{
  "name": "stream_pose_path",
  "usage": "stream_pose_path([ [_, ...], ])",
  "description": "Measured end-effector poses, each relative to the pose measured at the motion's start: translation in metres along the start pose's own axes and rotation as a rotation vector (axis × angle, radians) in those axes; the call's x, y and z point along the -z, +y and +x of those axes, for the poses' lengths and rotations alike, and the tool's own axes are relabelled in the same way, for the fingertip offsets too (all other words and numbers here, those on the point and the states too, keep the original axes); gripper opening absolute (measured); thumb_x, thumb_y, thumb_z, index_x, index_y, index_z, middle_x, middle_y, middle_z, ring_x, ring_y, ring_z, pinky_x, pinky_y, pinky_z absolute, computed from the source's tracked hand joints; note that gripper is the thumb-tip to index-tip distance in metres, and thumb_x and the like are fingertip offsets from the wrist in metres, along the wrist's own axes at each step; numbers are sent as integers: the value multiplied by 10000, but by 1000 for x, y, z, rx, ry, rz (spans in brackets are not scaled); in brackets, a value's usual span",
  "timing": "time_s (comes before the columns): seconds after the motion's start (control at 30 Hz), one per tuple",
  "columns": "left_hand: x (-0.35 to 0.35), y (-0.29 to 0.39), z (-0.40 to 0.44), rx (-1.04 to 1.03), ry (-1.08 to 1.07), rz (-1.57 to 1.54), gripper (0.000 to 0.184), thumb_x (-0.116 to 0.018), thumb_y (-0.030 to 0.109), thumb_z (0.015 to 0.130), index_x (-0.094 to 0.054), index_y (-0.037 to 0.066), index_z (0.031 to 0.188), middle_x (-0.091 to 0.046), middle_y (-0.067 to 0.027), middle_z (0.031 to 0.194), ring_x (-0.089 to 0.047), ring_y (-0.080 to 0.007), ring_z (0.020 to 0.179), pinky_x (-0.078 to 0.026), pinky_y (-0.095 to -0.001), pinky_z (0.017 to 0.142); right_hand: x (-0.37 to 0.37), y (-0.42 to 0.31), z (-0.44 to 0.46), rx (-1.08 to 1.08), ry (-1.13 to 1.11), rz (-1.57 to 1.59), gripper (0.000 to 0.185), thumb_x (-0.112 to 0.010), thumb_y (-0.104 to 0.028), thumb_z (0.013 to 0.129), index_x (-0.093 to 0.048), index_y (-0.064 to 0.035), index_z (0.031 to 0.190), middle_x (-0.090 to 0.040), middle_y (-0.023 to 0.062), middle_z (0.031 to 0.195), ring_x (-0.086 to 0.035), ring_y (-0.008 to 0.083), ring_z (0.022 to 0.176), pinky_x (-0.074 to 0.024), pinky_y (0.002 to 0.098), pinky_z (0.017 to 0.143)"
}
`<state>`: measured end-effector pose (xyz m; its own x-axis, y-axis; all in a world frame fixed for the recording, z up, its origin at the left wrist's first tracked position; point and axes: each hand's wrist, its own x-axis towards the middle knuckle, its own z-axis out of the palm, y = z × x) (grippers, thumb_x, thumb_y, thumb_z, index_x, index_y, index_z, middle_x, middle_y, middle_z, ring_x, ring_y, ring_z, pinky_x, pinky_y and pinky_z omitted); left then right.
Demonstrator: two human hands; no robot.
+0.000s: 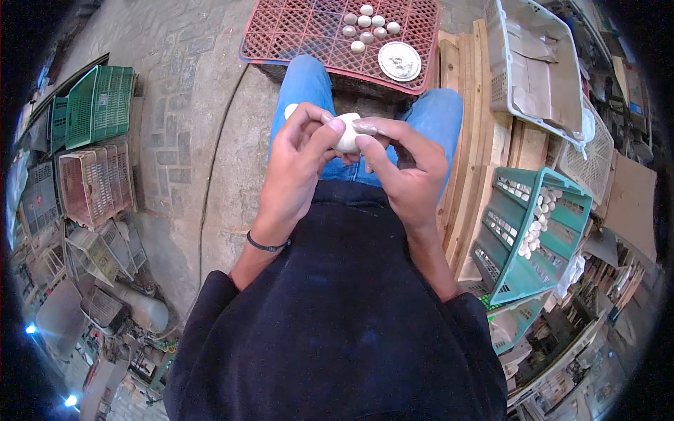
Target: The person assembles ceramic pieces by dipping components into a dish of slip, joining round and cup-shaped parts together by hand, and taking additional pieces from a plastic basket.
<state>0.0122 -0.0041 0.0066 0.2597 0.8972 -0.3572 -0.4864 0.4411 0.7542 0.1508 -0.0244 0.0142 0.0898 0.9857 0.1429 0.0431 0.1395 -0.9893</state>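
A white, rounded piece (347,133) is held above my lap between both hands; its exact kind does not show. My left hand (307,144) pinches it from the left with thumb and fingers. From the other side my right hand (405,153) grips it, and a greyish smear marks its fingertips. A second white round thing (291,111) shows behind my left hand, by the knee; whether the hand touches it I cannot tell. On the red plastic crate (295,35) ahead lie several small whitish and greyish balls (364,22), beside a white round dish (399,62) with grey smears.
Wooden planks (467,140) run along my right. Beyond them stand a white crate (500,63) lined with cardboard and a green crate (516,231) holding several white pieces (537,221). Green crates (102,105) and a reddish-brown crate (95,182) are on the left. A cable (210,161) crosses the floor.
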Motion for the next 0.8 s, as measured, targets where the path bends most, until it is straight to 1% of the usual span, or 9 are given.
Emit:
stream_pose_path([
  [0.17, -1, -1, 1, -17, -9, -14, 152, -556, 138, 892, -475, 11, 915, -582, -106, 842, -596, -155, 713, -495, -266, 627, 3, -4, -2, -138, 52, 73, 126, -620, -17, 809, -643, 21, 927, -662, 93, 793, -618, 106, 610, -483, 218, 535],
  [0.3, -1, -1, 0, -18, -3, 10, 154, -559, 139, 888, -478, 11, 914, -580, -106, 840, -595, -154, 712, -492, -260, 631, 3, 1, 0, -82, 27, 62, 111, -620, -13, 809, -632, 21, 914, -655, 84, 774, -611, 100, 609, -481, 212, 539],
  [0.37, 0, -2, 1, -14, 15, 28, 153, -560, 137, 886, -480, 9, 912, -579, -106, 848, -594, -151, 720, -490, -255, 635, 1, 3, 0, -15, 30, 76, 92, -622, -19, 811, -614, 23, 892, -641, 70, 737, -600, 90, 609, -476, 205, 540],
  [0.5, 1, -2, 0, -31, 9, 36, 161, -568, 140, 883, -479, 9, 916, -574, -100, 859, -597, -146, 746, -491, -257, 640, -1, -2, 0, -27, 70, 70, 68, -620, -24, 815, -598, 21, 861, -626, 60, 708, -592, 82, 609, -467, 200, 534],
  [0.57, -1, 0, 0, -20, -12, 13, 155, -569, 125, 882, -477, 8, 922, -570, -96, 871, -603, -150, 775, -504, -264, 670, 1, -5, 0, -177, 96, 175, 51, -614, -30, 823, -598, 16, 837, -623, 54, 695, -576, 74, 589, -448, 196, 516],
  [0.6, -1, 1, 0, -19, -12, 13, 155, -569, 125, 882, -477, 8, 922, -570, -96, 871, -603, -150, 775, -504, -264, 670, 1, -6, -1, -177, 96, 175, 51, -614, -30, 823, -598, 16, 837, -623, 54, 695, -576, 74, 589, -448, 196, 516],
  [0.7, -2, -1, 0, -42, -10, 21, 142, -566, 107, 882, -473, 7, 922, -570, -98, 888, -609, -160, 793, -518, -276, 706, 3, -7, -2, -200, 53, 112, 52, -601, -37, 835, -593, 13, 844, -614, 46, 675, -553, 68, 561, -431, 200, 500],
  [0.77, -1, -2, 0, -43, -4, 43, 138, -560, 97, 885, -472, 1, 931, -570, -102, 903, -611, -168, 797, -528, -288, 717, 2, -7, -4, -130, 24, 19, 41, -571, -22, 864, -561, 18, 872, -542, 7, 652, -473, 49, 545, -376, 186, 492],
  [0.8, -1, -2, 0, -44, -4, 43, 138, -560, 97, 885, -472, 1, 931, -570, -102, 903, -611, -168, 797, -528, -288, 717, 3, -7, -5, -129, 24, 19, 41, -571, -22, 864, -561, 18, 872, -542, 7, 652, -473, 49, 545, -376, 186, 492],
])
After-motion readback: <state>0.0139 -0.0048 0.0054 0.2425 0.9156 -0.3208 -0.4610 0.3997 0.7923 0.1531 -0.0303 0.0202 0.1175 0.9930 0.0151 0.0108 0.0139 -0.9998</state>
